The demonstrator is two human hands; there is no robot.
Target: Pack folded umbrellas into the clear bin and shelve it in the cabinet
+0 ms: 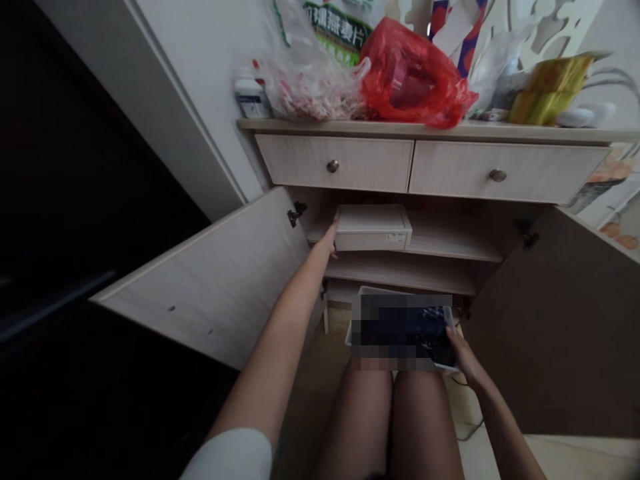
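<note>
A white lidded box (373, 237) with a small label sits on the upper shelf inside the open cabinet, its front end jutting past the shelf edge. My left hand (330, 240) reaches far forward and grips the box at its left front corner; some fingers are hidden. Over my knees rests a white shallow bin (453, 320) with dark items in it, much of it blurred by a pixel mask. The right side of that bin is held by my right hand (466, 359), thumb at the rim and fingers mostly out of sight.
Cabinet doors stand open at left (215, 273) and right (560, 333). Above are two closed drawers (370, 163). The cabinet top holds a red plastic bag (415, 73), a clear bag (315, 80), a white bottle (250, 93) and a yellow package (550, 87). A cable (473, 433) lies on the floor.
</note>
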